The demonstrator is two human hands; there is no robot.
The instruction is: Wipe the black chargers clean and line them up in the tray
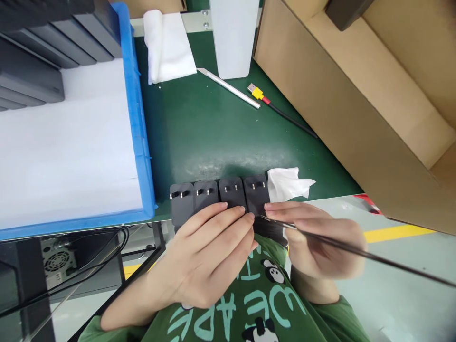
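Note:
Several black power adapters (256,194) with metal prongs lie side by side along the table's near edge. Fingers together, my left hand (213,251) is closed over the near ends of the middle ones, its thumb below. My right hand (320,242), blurred by motion, pinches a thin dark tool with a shiny metal tip (278,221); its tip is beside the rightmost adapter. From that hand a thin dark line runs to the right edge, and I cannot tell whether it is the tool's shaft or a cable. A crumpled white cloth (287,184) touches the rightmost adapter.
A blue-edged tray (137,142) on the left holds dark grey boxes (85,40). Toward the back are a folded white cloth (171,47), a silver craft knife (231,89) and a yellow-ended USB cable (258,92). An open cardboard box (331,99) takes up the right.

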